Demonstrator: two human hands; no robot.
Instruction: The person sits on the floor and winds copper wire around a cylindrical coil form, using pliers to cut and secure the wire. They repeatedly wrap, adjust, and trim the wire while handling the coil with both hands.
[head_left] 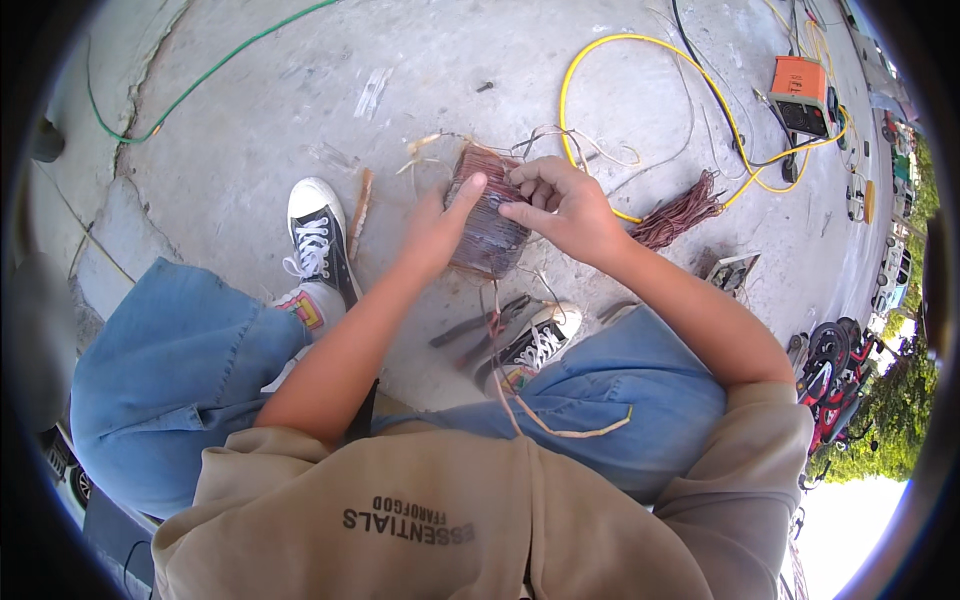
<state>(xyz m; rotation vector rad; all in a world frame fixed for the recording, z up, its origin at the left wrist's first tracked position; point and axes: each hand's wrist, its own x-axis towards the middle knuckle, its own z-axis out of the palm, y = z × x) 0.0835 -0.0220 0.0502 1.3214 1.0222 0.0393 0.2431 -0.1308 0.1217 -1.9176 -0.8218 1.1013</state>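
Note:
A block-shaped coil of copper wire is held up between my knees, above the concrete floor. My left hand grips its left side, thumb along the top edge. At the coil's upper right, my right hand pinches thin wire strands with its fingertips. Loose wire ends stick out from the top of the coil. A pale strip hangs from the coil down over my right leg.
Pliers lie on the floor between my black-and-white sneakers. A bundle of copper wire lies to the right, with a yellow cable, an orange machine and a green hose beyond.

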